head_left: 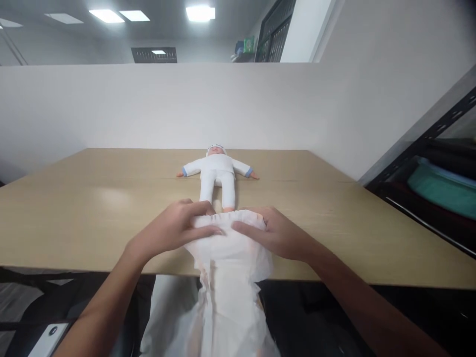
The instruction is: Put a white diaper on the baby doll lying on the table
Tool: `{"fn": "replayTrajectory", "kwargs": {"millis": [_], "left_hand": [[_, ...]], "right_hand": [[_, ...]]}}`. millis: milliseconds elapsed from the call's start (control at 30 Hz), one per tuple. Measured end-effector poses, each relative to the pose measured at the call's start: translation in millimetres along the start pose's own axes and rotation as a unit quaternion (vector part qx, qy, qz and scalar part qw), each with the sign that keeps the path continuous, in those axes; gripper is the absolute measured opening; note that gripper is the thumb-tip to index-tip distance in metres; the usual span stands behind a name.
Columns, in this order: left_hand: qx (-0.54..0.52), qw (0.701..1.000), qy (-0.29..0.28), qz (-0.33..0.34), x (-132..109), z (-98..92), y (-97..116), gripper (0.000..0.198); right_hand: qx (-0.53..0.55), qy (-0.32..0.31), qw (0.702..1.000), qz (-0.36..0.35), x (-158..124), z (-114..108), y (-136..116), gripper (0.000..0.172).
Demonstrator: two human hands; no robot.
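A white diaper [232, 282] hangs unfolded over the front edge of the table, its upper end pinched between both hands. My left hand [182, 225] grips the left side of that end, thumb on top and fingers behind. On the right side, my right hand [273, 230] holds it the same way, its fingers mostly hidden behind the material. Just beyond the hands, a baby doll [217, 171] in white clothes with blue cuffs lies on its back, arms spread and feet toward me. Neither hand visibly touches the doll.
The wooden table [111, 218] runs back to a white partition wall [167, 104]. At the right stands a dark metal shelf [427, 134] with a teal folded item [442, 188] on it. A white device [48, 339] shows at the lower left.
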State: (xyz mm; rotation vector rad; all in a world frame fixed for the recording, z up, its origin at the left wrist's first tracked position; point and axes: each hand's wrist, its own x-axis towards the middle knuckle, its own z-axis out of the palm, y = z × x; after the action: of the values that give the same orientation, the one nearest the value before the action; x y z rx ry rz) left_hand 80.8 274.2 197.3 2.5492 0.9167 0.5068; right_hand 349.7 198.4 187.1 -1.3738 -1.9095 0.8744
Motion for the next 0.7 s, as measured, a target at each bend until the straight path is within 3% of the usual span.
{"fn": "replayTrajectory", "kwargs": {"millis": [100,200,300,433,533,700], "left_hand": [[-0.029,0.999,-0.023,0.009,18.7,-3.1,-15.3,0.042],[-0.047,0.999,-0.013,0.024,37.1,1.6,-47.0,0.036],[0.054,0.995,0.003,0.081,59.7,12.1,-89.6,0.039],[0.189,0.958,-0.039,0.211,89.1,28.8,-129.2,0.062],[0.193,0.934,-0.083,0.289,106.7,36.9,-131.8,0.060],[0.192,0.888,-0.170,0.382,133.4,43.3,-113.5,0.038]], "right_hand": [[0.010,0.001,1.000,0.013,10.6,-4.5,21.5,0.046],[0.043,0.001,0.999,0.031,14.1,-4.9,47.3,0.047],[0.099,-0.018,0.993,0.058,16.7,-10.0,69.6,0.044],[0.132,-0.008,0.987,0.089,24.5,-20.7,94.0,0.044],[0.143,-0.006,0.985,0.098,31.0,-26.7,110.7,0.045],[0.139,0.003,0.985,0.103,38.4,-33.8,134.7,0.051]]}}
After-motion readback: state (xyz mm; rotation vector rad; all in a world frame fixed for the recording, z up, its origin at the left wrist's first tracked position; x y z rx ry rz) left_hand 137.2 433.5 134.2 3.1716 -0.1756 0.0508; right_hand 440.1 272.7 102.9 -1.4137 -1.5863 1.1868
